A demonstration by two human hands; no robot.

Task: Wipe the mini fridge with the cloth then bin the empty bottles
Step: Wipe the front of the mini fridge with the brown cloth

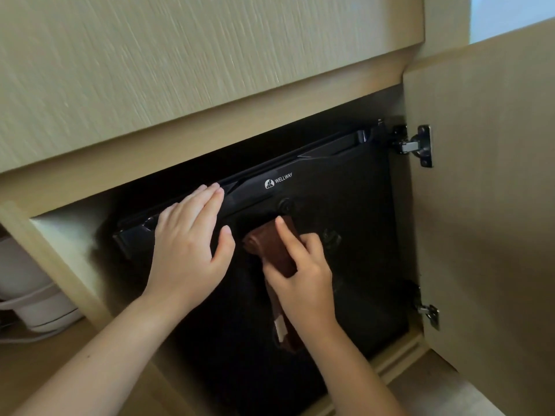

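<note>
A black mini fridge (pixel 345 205) marked WELLWAY stands inside a wooden cabinet with its door closed. My left hand (pixel 189 247) lies flat with straight fingers on the fridge's upper left edge. My right hand (pixel 303 280) grips a folded brown cloth (pixel 274 244) and presses it against the fridge door just below the lock knob. A strip of the cloth with a white tag hangs down under my right wrist. No bottles are in view.
The cabinet door (pixel 486 205) stands open at the right, with two metal hinges on its inner edge. A drawer front (pixel 180 70) overhangs the fridge from above. A white kettle-like object (pixel 33 298) sits in the compartment at the left.
</note>
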